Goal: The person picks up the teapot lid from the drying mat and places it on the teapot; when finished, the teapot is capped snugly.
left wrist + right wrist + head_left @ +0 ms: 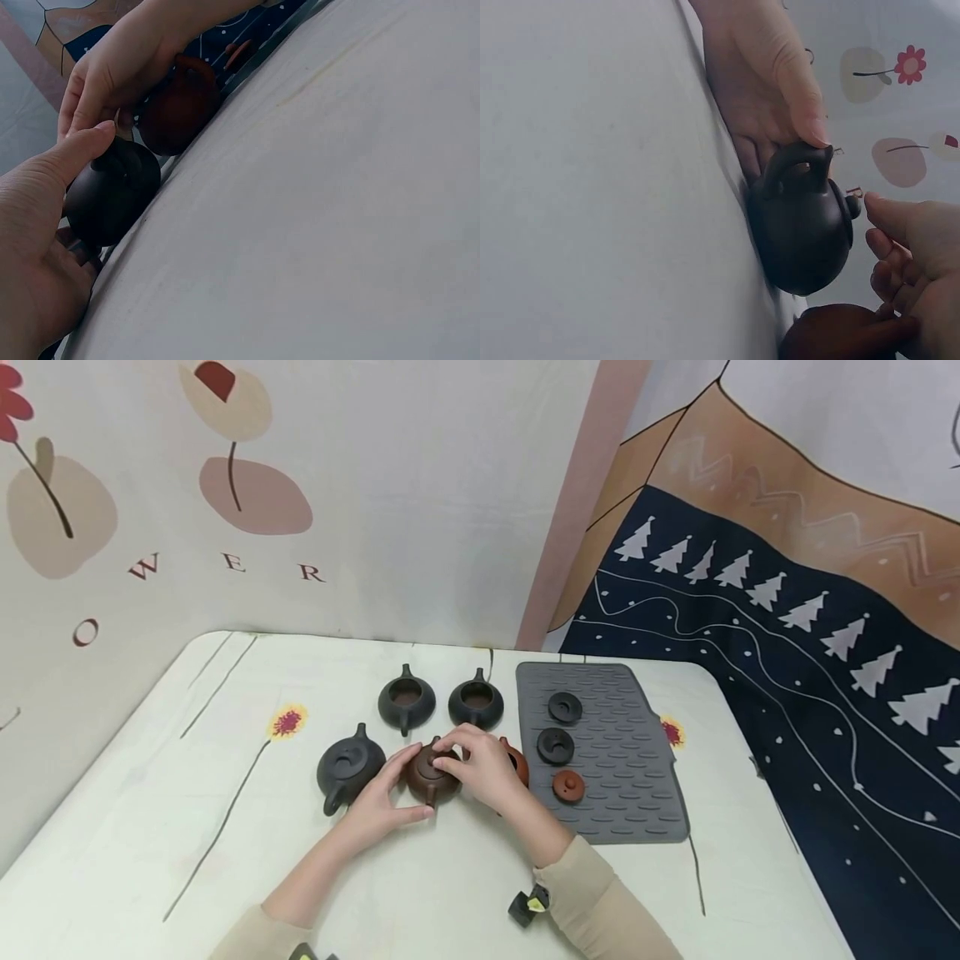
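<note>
A dark brown teapot (432, 783) with its lid on stands on the table in front of me. My left hand (381, 806) holds it from the left, with the thumb by the handle and the fingers round the far side. In the right wrist view the lid knob (853, 206) sits just beside the thumb tip of my right hand (922, 251), a small gap between them. From the head view, my right hand (483, 768) hovers over the lid. A lidded black teapot (350, 766) is left of my left hand. Partly behind my right hand stands a reddish teapot (517, 762).
Two lidless black teapots (407, 700) (476, 703) stand farther back. On the right lies a grey ridged mat (630, 760), bearing two black lids (565, 707) (555, 746) and a reddish lid (568, 786). A printed cloth wall (420, 527) rises behind the table.
</note>
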`<state>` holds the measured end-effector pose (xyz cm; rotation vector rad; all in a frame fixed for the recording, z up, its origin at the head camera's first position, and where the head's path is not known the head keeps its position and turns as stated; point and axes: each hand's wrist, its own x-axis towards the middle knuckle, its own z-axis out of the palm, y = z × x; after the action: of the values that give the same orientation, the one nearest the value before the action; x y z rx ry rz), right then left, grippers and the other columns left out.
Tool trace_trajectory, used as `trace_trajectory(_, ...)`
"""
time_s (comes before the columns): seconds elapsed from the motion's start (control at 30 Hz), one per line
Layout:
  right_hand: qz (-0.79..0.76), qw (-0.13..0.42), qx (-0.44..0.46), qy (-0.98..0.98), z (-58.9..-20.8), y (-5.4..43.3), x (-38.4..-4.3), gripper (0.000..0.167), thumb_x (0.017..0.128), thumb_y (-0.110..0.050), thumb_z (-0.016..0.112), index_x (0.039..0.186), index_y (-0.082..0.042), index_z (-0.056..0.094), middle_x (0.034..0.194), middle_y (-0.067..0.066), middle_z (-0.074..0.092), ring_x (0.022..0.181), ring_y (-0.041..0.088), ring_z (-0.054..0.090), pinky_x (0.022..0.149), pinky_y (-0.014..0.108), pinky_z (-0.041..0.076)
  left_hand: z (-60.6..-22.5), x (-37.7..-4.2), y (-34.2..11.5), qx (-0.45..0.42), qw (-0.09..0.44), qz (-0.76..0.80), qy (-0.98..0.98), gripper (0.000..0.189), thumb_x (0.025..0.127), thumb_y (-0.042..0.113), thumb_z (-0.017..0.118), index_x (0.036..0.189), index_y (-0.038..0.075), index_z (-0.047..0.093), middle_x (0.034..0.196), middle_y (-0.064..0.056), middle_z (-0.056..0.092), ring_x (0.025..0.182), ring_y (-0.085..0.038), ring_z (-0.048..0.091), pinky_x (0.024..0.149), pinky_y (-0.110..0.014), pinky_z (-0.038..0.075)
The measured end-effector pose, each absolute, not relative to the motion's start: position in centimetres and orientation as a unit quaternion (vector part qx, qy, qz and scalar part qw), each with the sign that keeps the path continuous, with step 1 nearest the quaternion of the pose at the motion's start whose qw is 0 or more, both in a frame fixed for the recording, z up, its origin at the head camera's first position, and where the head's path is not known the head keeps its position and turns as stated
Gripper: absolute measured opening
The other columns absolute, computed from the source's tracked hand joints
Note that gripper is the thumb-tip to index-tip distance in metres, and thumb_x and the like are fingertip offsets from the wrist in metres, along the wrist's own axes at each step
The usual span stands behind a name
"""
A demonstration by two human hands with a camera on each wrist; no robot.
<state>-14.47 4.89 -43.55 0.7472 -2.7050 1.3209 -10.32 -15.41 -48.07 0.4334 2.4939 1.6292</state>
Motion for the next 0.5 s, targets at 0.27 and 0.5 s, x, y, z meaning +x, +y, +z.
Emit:
trace_trajectory(0.27, 0.472, 0.046, 0.237, -0.848, -42.3, 6.3, -13.7, 0.015, 0.084, -0.015, 0.075, 0.099, -0.012, 0.074, 0.094, -0.010, 0.061, 0.066, 0.012, 0.045, 0.056, 0.024, 0.039, -48.1, -10.4, -15.4, 0.145, 0.062, 0.540, 0.827, 0.092, 0.074, 0.028, 0.084, 0.149, 0.014, 0.033, 0.153, -0.012, 0.027, 0.138, -0.031, 0.029, 0.108, -0.048, 0.030)
trace_trajectory(0.5, 0.501, 0.068, 0.244, -0.827, -41.6, 8.2, -12.8, 0.013, 0.085, -0.011, 0.073, 0.098, -0.014, 0.072, 0.098, -0.011, 0.062, 0.067, 0.013, 0.053, 0.059, 0.025, 0.046, -48.2, -10.3, -15.3, 0.141, 0.060, 0.544, 0.825, 0.092, 0.073, 0.024, 0.085, 0.149, 0.016, 0.034, 0.152, -0.010, 0.029, 0.137, -0.028, 0.030, 0.108, -0.046, 0.030)
